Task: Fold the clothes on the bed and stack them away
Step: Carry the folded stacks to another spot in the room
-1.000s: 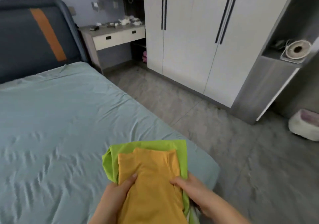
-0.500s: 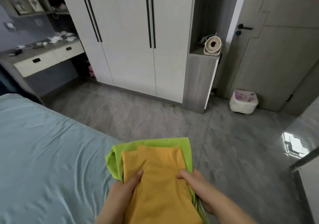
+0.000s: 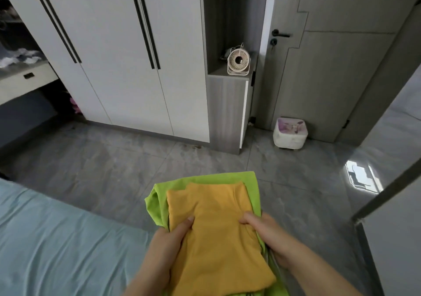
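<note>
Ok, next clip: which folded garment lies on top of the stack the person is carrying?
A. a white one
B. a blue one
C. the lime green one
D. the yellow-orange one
D: the yellow-orange garment lies on top, with the lime green garment showing beneath it at the far edge and sides; the left hand and right hand each hold the stack.

Bare hands (image 3: 166,245), no sleeves

Stack (image 3: 218,232) held up front over the floor (image 3: 114,170), left hand (image 3: 166,247) and right hand (image 3: 271,238) on either side. Bed (image 3: 57,250) off to the left. Wardrobe (image 3: 127,56) straight behind, fan (image 3: 238,62) on the ledge right of it, then door (image 3: 323,67), bin (image 3: 290,132) in front of that.
</note>
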{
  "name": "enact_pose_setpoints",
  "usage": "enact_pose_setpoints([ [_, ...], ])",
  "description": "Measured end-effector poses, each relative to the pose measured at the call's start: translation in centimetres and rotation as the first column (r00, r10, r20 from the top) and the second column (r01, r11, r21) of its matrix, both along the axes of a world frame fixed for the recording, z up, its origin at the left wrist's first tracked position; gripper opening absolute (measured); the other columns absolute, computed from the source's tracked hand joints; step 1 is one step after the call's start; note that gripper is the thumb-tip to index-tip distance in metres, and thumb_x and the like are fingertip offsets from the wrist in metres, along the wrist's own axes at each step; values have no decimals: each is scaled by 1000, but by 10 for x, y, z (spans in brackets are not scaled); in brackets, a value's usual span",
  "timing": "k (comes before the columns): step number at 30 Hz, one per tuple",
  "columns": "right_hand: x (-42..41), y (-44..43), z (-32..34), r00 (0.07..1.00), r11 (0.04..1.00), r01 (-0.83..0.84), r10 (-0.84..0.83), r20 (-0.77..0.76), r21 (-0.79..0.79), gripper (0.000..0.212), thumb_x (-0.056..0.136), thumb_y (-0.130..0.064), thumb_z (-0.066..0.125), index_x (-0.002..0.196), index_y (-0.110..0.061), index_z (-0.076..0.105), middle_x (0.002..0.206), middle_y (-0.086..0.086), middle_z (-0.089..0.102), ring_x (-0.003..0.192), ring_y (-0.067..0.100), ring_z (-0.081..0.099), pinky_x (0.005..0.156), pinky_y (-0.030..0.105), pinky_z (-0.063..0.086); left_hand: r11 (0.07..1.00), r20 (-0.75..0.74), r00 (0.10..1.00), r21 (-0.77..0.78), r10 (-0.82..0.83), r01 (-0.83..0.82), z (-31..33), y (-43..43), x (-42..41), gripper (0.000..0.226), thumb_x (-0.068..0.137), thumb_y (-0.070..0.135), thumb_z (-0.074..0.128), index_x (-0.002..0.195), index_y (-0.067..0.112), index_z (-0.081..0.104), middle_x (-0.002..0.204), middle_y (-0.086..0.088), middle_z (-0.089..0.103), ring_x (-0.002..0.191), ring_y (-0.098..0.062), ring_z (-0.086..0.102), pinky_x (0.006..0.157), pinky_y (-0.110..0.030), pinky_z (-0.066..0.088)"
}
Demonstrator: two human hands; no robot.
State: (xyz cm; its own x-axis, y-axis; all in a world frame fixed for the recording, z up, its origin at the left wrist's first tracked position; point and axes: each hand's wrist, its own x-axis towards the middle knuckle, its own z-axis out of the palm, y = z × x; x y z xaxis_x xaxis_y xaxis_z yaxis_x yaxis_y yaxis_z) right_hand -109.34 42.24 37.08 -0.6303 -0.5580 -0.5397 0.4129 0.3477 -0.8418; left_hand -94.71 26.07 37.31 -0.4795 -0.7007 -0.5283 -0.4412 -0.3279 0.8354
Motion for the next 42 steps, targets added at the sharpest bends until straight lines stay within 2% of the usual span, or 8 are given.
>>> enact_pose_setpoints([
  [2, -26, -8, -3, 999, 999, 45, -45, -22, -2, 35, 66, -30, 65, 100, -20, 68, 85, -2, 75, 82, 18, 70, 66, 26, 52, 1000, 18, 1000, -3, -24, 24, -3, -12, -31, 36, 71, 50, 77, 85, 21, 61, 69, 10, 70, 68, -11, 65, 52, -22, 48],
  [5, -66, -33, -9, 991, 993, 114, -113, -71, 10, 17, 77, -26, 66, 93, -24, 67, 84, -5, 74, 82, 16, 68, 63, 25, 50, 997, 11, 997, 25, -74, 74, -5, -40, -79, 48, 70, 49, 78, 103, 17, 64, 92, -3, 72, 84, -22, 67, 71, -32, 53],
  [9, -123, -80, -7, 987, 989, 148, -147, -68, 8, 11, 84, -19, 61, 94, -23, 65, 82, -5, 74, 76, 13, 69, 56, 22, 49, 993, 2, 993, 36, -116, 116, -4, -94, -141, 51, 70, 52, 77, 105, 18, 63, 96, -2, 71, 87, -22, 68, 75, -35, 54],
  [13, -172, -132, 0, 993, 993, 115, -115, -31, -6, 13, 85, -21, 62, 97, -23, 64, 73, -12, 74, 64, 5, 69, 48, 13, 48, 992, -5, 992, 35, -122, 122, 3, -150, -187, 41, 69, 53, 78, 93, 24, 63, 91, 1, 73, 83, -20, 69, 68, -32, 53],
  [20, -244, -208, 2, 999, 999, 47, -48, 20, 22, 21, 83, -23, 62, 103, -19, 66, 87, 0, 75, 81, 18, 70, 62, 24, 52, 996, 1, 999, 73, -46, 46, 3, -216, -248, 43, 64, 56, 79, 91, 28, 61, 88, 1, 73, 80, -20, 69, 60, -30, 51],
  [28, -346, -302, -1, 989, 988, -150, 150, 12, 41, 25, 83, -21, 61, 107, -14, 65, 96, 9, 74, 91, 28, 69, 89, 41, 54, 982, 20, 987, 96, 160, -161, 6, -275, -317, 47, 63, 58, 78, 90, 24, 63, 75, 3, 75, 71, -18, 72, 57, -27, 52],
  [34, -406, -377, 1, 940, 939, -329, 336, -58, 99, 20, 83, -19, 61, 101, -12, 68, 89, 8, 75, 87, 27, 69, 84, 37, 54, 932, -11, 940, 129, 342, -338, 6, -311, -354, 41, 68, 53, 78, 88, 21, 63, 72, 3, 75, 69, -18, 72, 57, -27, 52],
  [42, -419, -491, -1, 785, 782, -609, 618, -46, 131, 21, 83, -28, 61, 101, -20, 68, 94, 5, 75, 93, 27, 69, 95, 49, 49, 815, -1, 823, 144, 568, -562, -3, -381, -349, 40, 68, 55, 78, 82, 28, 52, 89, 2, 68, 80, -17, 66, 56, -25, 47],
])
